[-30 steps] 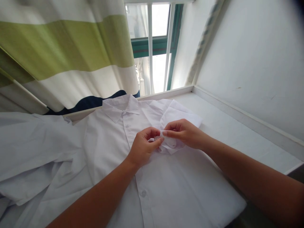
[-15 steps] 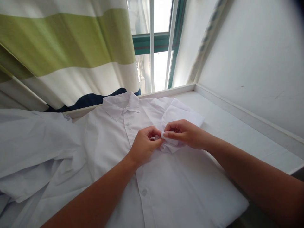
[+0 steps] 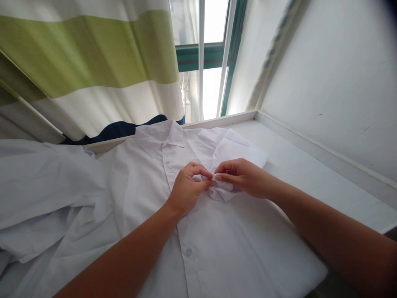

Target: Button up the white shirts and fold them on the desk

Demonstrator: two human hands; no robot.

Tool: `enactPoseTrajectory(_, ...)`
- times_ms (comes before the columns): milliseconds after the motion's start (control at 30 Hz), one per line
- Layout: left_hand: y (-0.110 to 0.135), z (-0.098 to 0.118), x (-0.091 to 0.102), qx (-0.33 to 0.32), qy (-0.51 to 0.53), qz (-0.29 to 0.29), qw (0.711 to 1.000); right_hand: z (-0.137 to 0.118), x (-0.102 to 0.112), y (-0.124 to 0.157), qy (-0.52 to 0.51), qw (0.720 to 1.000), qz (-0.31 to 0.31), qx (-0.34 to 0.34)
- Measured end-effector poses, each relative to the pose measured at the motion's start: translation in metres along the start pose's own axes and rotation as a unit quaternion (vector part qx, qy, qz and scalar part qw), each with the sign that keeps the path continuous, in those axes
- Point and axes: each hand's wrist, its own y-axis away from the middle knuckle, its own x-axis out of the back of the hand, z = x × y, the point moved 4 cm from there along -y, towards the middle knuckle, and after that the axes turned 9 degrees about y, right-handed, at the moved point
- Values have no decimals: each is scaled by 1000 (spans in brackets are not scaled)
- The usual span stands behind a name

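A white button-up shirt (image 3: 149,182) lies face up on a white ledge, collar toward the window. Its sleeve is folded across the chest, and the cuff (image 3: 223,190) rests near the button placket. My left hand (image 3: 186,189) and my right hand (image 3: 240,177) meet over that cuff. Both pinch a small fold of the white cuff fabric between thumb and fingers, fingertips almost touching each other.
More white cloth (image 3: 40,194) is bunched at the left. A striped green, white and navy curtain (image 3: 89,70) hangs behind the shirt. The window (image 3: 204,62) stands at the back, a white wall (image 3: 335,78) on the right, with the white ledge (image 3: 310,174) running along it.
The view has shifted slightly, so the shirt and hands sit a little further right. Both hands stay pinched on the cuff, fingers drawn a bit closer together.
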Motion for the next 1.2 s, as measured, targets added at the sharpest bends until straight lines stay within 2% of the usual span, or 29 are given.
enactPoseTrajectory(233,2,-1,1,29,-37,19,999,8,1,-3,-85,996,-13,-16)
enactPoseTrajectory(400,2,0,0,2,-93,-4,996,11,1,-4,-97,995,-8,-16)
enactPoseTrajectory(533,2,1,-3,-9,-87,-16,996,12,0,-4,-128,991,-20,-27)
enactPoseTrajectory(667,3,1,-4,7,-68,-11,998,12,-3,-3,-157,986,-33,-45)
enactPoseTrajectory(767,4,2,-5,26,-62,-6,998,11,-3,-4,-146,988,-27,-42)
enactPoseTrajectory(967,8,6,-10,9,-106,-7,994,5,-1,-3,-47,999,-4,-24)
enactPoseTrajectory(1100,9,6,-10,-10,-174,-10,985,3,-1,-3,-37,999,-17,-22)
enactPoseTrajectory(1200,8,7,-11,-41,-253,-18,967,4,-1,-3,-36,999,-12,-19)
